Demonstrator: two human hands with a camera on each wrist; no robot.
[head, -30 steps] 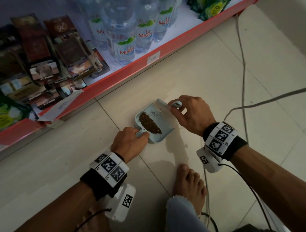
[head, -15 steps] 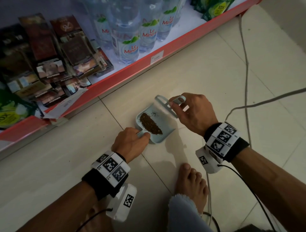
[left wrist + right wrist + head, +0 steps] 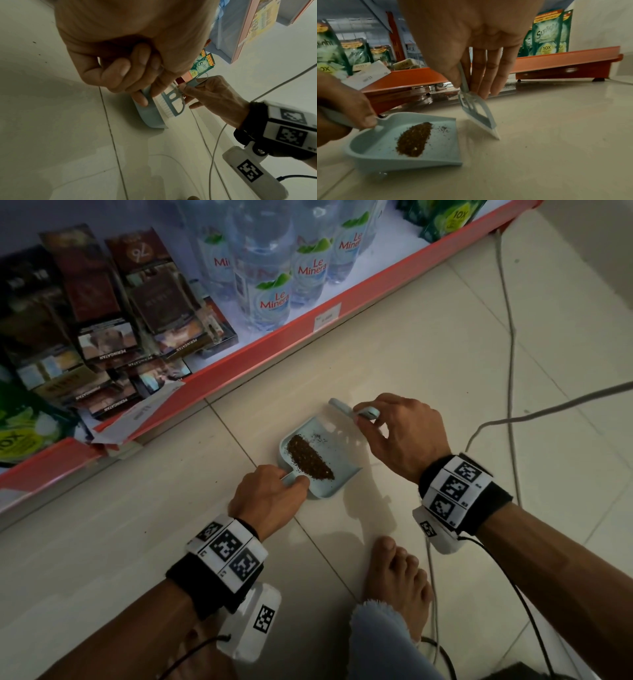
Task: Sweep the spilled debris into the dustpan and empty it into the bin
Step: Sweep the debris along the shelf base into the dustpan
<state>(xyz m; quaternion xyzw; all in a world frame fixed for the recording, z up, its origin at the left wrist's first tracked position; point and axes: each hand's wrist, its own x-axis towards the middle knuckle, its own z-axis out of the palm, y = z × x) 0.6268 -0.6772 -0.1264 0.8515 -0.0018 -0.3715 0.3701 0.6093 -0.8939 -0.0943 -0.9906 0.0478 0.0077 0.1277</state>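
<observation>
A light blue dustpan [image 3: 337, 448] lies on the tiled floor with a pile of brown debris [image 3: 310, 458] inside it. My left hand [image 3: 291, 479] grips its short handle. My right hand [image 3: 364, 419] pinches the handle of a small blue brush [image 3: 342, 407] with white bristles. In the right wrist view the brush [image 3: 477, 116] stands tilted, bristles on the floor just beyond the open lip of the dustpan [image 3: 373, 148]. The debris [image 3: 414, 139] sits mid-pan with a few specks around it. The left wrist view shows my left hand's fingers [image 3: 130, 70] curled round the handle.
A low shelf with a red front edge [image 3: 274, 344] runs along the far side, stocked with water bottles [image 3: 267, 292] and cigarette packs [image 3: 102, 337]. Grey cables [image 3: 510, 337] cross the floor at the right. My bare foot [image 3: 394, 577] rests just behind the pan.
My right hand has shifted the brush slightly away from the pan's lip. My left hand and the dustpan have stayed in place.
</observation>
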